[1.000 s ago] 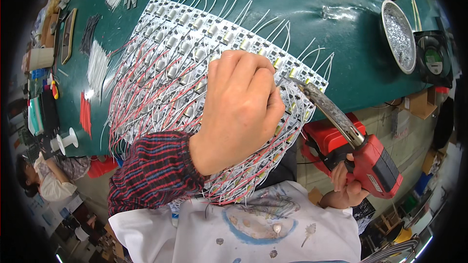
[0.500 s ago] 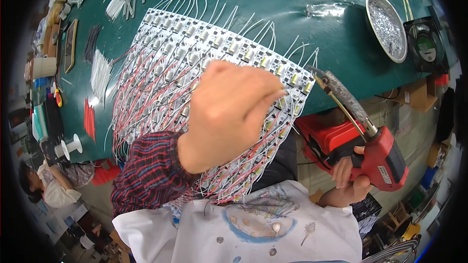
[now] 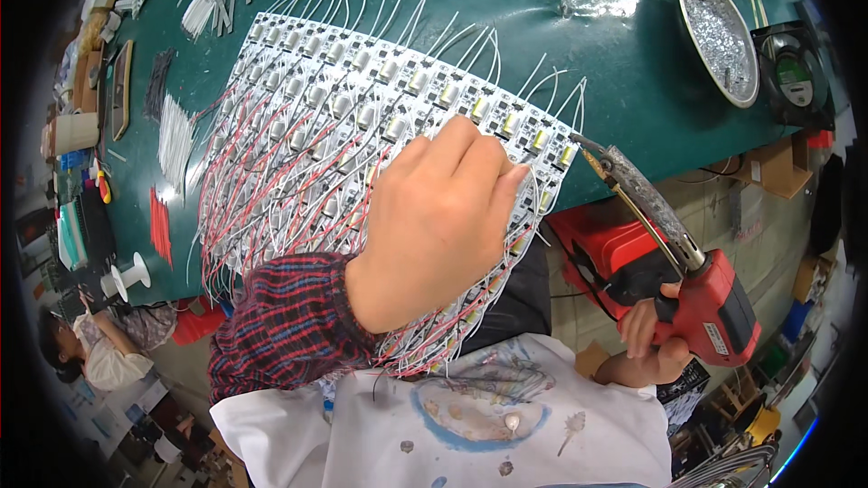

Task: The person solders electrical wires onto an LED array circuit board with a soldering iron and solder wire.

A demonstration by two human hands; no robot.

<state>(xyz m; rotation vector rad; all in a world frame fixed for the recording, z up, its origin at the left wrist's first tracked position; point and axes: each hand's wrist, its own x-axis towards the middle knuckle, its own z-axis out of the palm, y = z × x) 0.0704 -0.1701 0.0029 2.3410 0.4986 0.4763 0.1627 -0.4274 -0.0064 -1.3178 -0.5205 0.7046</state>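
A white panel of small circuit boards [image 3: 360, 61] lies tilted along the table's near edge, thick with red, white and dark wires. Over its right half is my left hand [image 3: 438, 212], thumb and fingers pinched together. Its fingertips point down at the panel, so whatever they grip is hidden. My right hand [image 3: 646, 343] is wrapped round the handle of a red and black soldering gun [image 3: 719, 312]. The gun's tip [image 3: 583, 142] is at the panel's upper right corner, by the last boards and the white wires sticking out there.
A metal bowl [image 3: 684, 14] with silvery bits stands at far right beside a black round device [image 3: 788, 72]. Bundles of white wires [image 3: 175, 146] and red wires [image 3: 160, 226] lie left, near a white spool [image 3: 127, 277]. A red stool [image 3: 592, 239] is below the edge. Another person [image 3: 104, 343] sits at left.
My left hand has rolled, showing more of its knuckles, and shifted slightly right across the panel. The whole view has drifted slightly, while the soldering gun stays at the panel's corner.
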